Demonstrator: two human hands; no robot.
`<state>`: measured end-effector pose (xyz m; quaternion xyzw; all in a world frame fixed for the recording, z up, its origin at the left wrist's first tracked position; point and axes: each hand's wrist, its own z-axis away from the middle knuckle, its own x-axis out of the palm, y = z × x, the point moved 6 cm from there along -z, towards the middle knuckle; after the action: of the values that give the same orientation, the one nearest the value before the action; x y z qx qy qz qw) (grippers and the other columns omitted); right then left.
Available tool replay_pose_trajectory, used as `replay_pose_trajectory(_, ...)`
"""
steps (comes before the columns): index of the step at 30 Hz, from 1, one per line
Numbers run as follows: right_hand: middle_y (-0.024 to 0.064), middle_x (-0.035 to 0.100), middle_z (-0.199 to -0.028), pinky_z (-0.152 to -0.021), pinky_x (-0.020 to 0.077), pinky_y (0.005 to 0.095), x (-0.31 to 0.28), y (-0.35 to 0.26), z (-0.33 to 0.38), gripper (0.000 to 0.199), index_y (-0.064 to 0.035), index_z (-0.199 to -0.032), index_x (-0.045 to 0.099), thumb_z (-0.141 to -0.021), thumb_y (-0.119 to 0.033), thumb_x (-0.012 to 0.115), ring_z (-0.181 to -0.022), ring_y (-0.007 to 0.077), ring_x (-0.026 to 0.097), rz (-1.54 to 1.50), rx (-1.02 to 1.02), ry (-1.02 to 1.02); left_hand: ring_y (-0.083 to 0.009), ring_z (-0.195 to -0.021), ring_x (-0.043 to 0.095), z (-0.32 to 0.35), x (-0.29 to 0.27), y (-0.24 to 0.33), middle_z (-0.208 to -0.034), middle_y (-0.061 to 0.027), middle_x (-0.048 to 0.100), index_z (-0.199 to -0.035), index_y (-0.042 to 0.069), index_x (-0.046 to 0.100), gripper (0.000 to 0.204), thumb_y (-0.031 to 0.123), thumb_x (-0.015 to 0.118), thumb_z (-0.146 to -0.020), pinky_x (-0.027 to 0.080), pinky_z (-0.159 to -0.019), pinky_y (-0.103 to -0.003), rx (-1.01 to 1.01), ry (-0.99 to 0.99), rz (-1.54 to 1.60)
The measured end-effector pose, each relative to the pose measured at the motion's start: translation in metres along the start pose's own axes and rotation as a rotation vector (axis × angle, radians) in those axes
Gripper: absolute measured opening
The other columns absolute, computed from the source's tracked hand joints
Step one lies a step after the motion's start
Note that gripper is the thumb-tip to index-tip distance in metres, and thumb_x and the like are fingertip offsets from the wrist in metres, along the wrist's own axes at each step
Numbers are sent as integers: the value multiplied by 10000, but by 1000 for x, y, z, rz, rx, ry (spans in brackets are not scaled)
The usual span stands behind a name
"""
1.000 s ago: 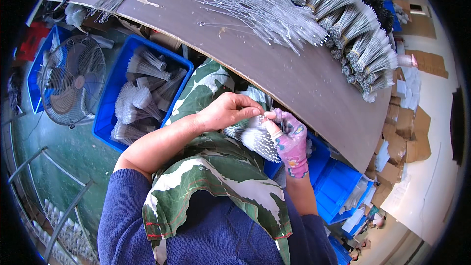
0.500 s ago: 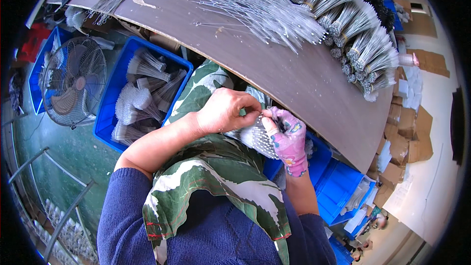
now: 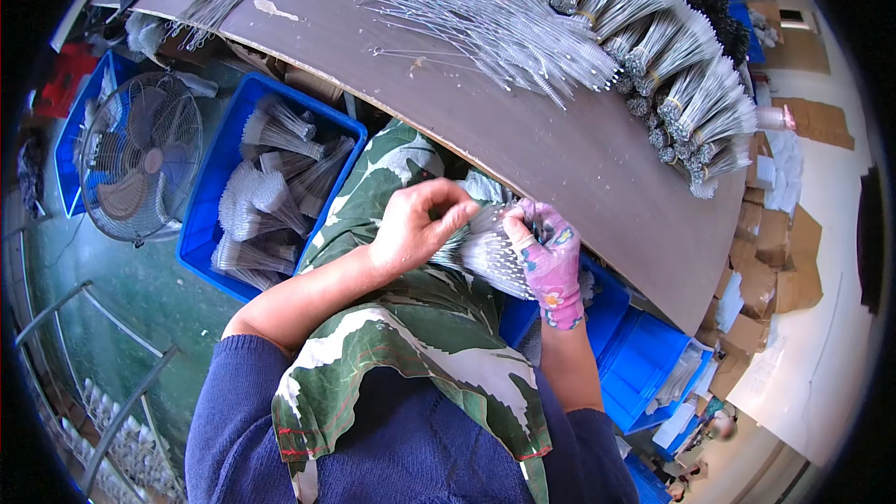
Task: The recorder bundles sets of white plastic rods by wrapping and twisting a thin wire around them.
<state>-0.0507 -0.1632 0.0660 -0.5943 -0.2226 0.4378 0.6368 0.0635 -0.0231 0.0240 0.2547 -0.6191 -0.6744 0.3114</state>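
A bundle of thin wire brushes lies over my lap, below the table edge, its pale tips pointing right. My right hand, in a pink flowered glove with bare fingertips, is closed at the right end of this bundle, with thumb and fingers bent together. Just left of it is my bare left hand, beside the brushes' upper side. Its fingers are curled, and thumb and forefinger come close together. Whatever lies between those fingertips is too small to make out.
Loose wire brushes lie spread over the brown table. Tied brush bundles stand at its right. Left of my legs is a blue crate with more bundles, beside a floor fan. Blue bins stand at lower right.
My left hand has drawn back left, away from my right hand, and its fingers have loosened somewhat. My right hand stays at the bundle, its fingers slightly shifted.
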Motion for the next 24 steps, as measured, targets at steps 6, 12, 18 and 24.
replay_pose_trajectory(6,16,630,-877,-766,440,221,2,5,-7,74,5,-906,628,-840,-28,635,-818,85,559,105,20,-93,-152,-637,621,6,10,-1,-731,-93,642,-897,42,685,127,132,681,-806,494,-603,-280,110,-170,-27)
replay_pose_trajectory(12,21,634,-877,-762,445,223,3,5,-7,69,10,-906,628,-840,-10,623,-815,86,565,51,28,-82,-182,-681,651,3,9,5,-766,-105,660,-901,48,689,129,114,676,-792,509,-623,-289,120,-182,-29)
replay_pose_trajectory(18,23,634,-872,-749,447,223,7,-1,-8,74,11,-887,631,-814,13,640,-808,82,563,81,8,-72,-263,-674,638,-1,10,31,-743,-99,649,-862,89,696,113,137,671,-762,516,-606,-334,386,-133,-331)
replay_pose_trajectory(24,21,627,-763,-672,453,242,9,-9,-10,75,-1,-830,634,-796,-55,674,-714,86,558,145,-16,-54,-271,-683,641,-5,9,37,-746,-110,648,-832,54,679,111,98,672,-730,516,-609,-338,424,-151,-363)
